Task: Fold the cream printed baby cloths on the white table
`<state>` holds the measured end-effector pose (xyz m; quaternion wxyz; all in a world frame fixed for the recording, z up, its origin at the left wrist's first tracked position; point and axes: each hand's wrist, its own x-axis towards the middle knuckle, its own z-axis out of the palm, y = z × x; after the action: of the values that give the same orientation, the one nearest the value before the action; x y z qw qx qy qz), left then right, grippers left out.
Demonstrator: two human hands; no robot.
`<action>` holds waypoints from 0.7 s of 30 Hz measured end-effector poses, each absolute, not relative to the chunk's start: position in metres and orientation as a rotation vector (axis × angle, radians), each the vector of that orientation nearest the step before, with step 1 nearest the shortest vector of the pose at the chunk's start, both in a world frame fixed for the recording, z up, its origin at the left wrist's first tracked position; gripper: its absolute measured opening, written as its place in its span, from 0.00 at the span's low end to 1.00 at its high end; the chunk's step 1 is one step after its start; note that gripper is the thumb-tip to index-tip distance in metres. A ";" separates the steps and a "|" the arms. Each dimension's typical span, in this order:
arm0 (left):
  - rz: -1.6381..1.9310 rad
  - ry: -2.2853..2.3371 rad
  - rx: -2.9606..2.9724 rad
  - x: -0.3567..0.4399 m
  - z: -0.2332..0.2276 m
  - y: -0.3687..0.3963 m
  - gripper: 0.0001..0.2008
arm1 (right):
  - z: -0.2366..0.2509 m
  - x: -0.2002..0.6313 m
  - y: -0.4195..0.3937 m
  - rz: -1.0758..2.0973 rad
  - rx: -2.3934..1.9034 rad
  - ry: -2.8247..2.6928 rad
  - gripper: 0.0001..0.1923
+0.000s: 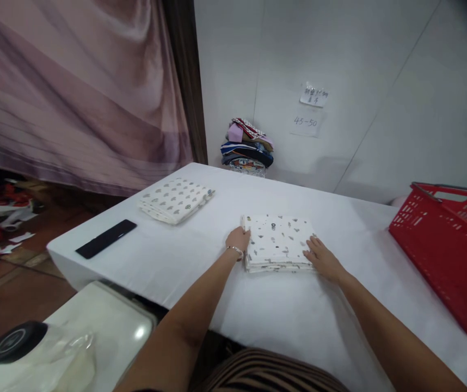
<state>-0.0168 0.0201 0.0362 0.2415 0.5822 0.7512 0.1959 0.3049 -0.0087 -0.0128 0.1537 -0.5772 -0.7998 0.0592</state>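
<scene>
A folded white cloth (pixel 276 239) with small printed motifs lies in layers on the white-covered table (pixel 201 247) in front of me. At its left edge is my left hand (pixel 238 242), with a bracelet at the wrist; the thumb is near the top layer and the fingers close around the side. My right hand (pixel 324 260) rests against the right edge, fingers stretched out over the border of the cloth. Farther left lies a second folded white cloth (pixel 176 200) with grey-green motifs, apart from both hands.
A black phone-like slab (pixel 106 238) lies near the table's left edge. On the right stands a red plastic basket (pixel 441 261). A pile of folded fabrics (pixel 247 147) sits behind the table by the wall. Lower left, a white surface (pixel 106 316) holds a black round object (pixel 17 342).
</scene>
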 end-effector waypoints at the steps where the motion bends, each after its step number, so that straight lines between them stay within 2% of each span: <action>1: 0.541 2.063 1.592 -0.017 0.034 0.019 0.12 | -0.013 0.305 -0.009 0.174 -1.656 -2.297 0.24; 8: 0.629 2.077 1.554 -0.018 0.028 0.014 0.13 | 0.008 0.297 0.007 0.112 -1.790 -2.300 0.22; 13: 0.608 2.040 1.470 -0.020 0.034 0.018 0.25 | 0.033 0.262 0.061 0.096 -1.713 -2.417 0.23; 17: 0.515 2.033 1.463 -0.018 0.035 0.019 0.27 | 0.045 0.235 0.110 0.216 -1.674 -2.556 0.25; 21: 0.558 2.013 1.486 -0.018 0.028 0.021 0.25 | 0.048 0.231 0.147 0.477 -1.810 -2.626 0.33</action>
<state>-0.0176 0.0210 0.0278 0.2851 0.5558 0.7525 0.2085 0.2314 0.1466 0.0477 -0.0414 -0.5608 -0.8136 0.1479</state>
